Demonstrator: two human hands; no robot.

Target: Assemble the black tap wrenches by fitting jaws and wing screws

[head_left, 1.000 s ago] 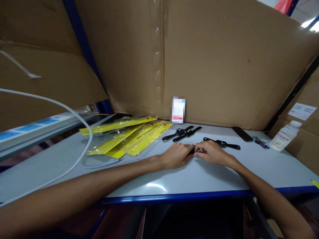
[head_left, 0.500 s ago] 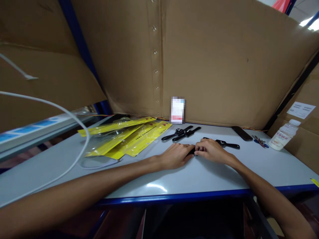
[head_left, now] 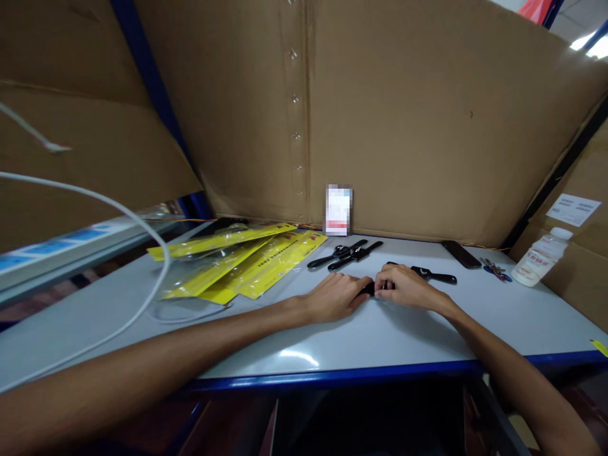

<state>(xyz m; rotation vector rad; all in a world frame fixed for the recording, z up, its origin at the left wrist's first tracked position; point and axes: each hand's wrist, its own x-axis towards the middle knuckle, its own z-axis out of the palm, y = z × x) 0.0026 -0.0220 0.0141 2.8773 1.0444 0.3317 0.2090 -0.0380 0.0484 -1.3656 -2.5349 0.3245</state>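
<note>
My left hand is closed around one end of a black spokeshave, low over the table's middle. Bent fingers of my right hand pinch at its centre part, mostly hiding it. Just beyond my hands lie two more black spokeshaves, a left one and a right one, close together. Another spokeshave rests behind my right hand, partly covered by it.
Yellow-backed clear packages are piled at left, near a white cable. A phone-like screen leans on the cardboard wall. At right are a dark flat slab, small scissors and a white bottle.
My right hand has shifted slightly to the right along the spokeshave, showing more of its black middle. My left hand stays in place.
</note>
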